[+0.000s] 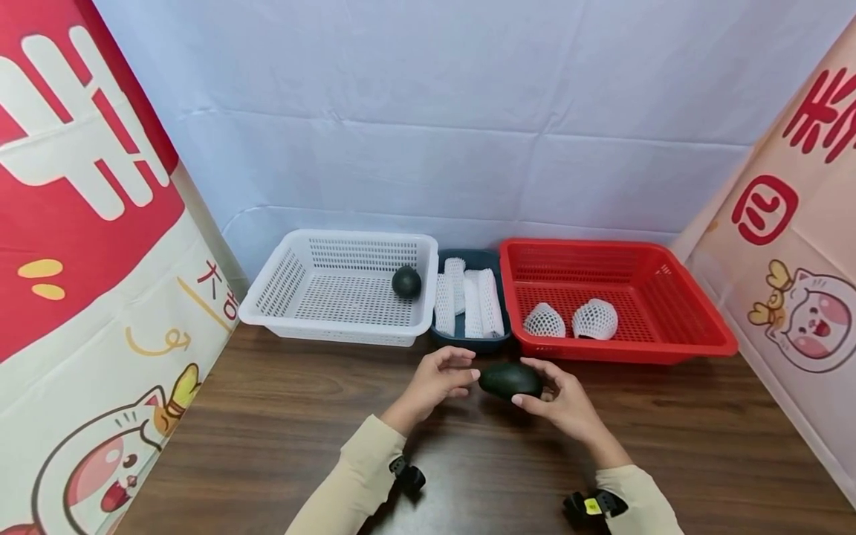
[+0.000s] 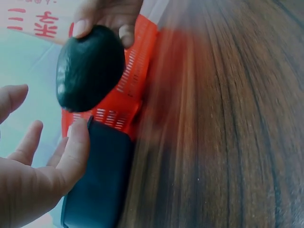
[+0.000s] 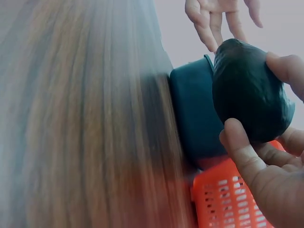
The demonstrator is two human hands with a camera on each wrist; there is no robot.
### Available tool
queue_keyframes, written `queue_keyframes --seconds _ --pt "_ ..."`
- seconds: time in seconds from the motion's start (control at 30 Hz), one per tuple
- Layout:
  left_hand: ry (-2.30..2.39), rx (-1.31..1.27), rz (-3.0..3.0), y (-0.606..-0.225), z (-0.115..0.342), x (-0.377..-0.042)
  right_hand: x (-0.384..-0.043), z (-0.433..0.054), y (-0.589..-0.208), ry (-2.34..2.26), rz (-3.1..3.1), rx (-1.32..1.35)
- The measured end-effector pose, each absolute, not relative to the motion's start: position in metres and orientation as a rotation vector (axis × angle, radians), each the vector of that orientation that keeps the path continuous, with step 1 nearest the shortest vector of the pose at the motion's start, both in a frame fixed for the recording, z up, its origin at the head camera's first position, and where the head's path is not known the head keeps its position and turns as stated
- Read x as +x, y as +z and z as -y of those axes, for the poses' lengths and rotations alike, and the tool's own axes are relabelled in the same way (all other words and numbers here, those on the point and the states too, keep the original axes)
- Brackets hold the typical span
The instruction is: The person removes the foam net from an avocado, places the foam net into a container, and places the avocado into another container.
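Note:
A dark green avocado [image 1: 511,380] is held above the table by my right hand [image 1: 565,401], thumb on the near side and fingers around its right end. In the right wrist view the avocado [image 3: 251,90] sits between thumb and fingers, its narrower end pointing at the other hand. My left hand [image 1: 435,386] is just left of it, fingers apart and loosely bent, fingertips right at the narrow end. Nothing lies in that palm in the left wrist view, where the fingers [image 2: 76,152] spread below the avocado [image 2: 90,69].
Behind the hands, a dark blue bin [image 1: 475,344] holds several white foam net sleeves [image 1: 473,301]. To its left, a white basket [image 1: 341,331] contains one dark avocado [image 1: 406,282]. On the right, a red basket [image 1: 628,349] holds two net-covered fruits [image 1: 595,319]. All stand on a wooden table [image 1: 281,416].

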State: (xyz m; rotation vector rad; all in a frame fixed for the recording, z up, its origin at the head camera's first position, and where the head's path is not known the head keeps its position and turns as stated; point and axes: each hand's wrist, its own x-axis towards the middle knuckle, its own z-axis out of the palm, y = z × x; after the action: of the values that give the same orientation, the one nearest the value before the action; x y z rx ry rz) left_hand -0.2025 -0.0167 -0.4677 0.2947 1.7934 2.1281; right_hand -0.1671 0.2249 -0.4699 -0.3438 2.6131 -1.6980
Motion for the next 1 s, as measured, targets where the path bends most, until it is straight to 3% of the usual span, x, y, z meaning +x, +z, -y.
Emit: queue_keyframes --seconds 0.27,0.5,1.0 --pt "2.179 0.266 -1.745 -0.465 0.016 -0.2 -0.171 -0.211 -0.465 -1.678 -2.583 -0.4" --pt "2.191 0.286 -1.752 -0.467 0.016 -0.199 -0.16 -0.187 -0.43 -1.686 -2.553 -0.431" --pt "2.201 0.308 -1.79 -0.473 0.016 -0.201 -0.162 -0.173 -0.429 -1.706 -2.528 -0.438"
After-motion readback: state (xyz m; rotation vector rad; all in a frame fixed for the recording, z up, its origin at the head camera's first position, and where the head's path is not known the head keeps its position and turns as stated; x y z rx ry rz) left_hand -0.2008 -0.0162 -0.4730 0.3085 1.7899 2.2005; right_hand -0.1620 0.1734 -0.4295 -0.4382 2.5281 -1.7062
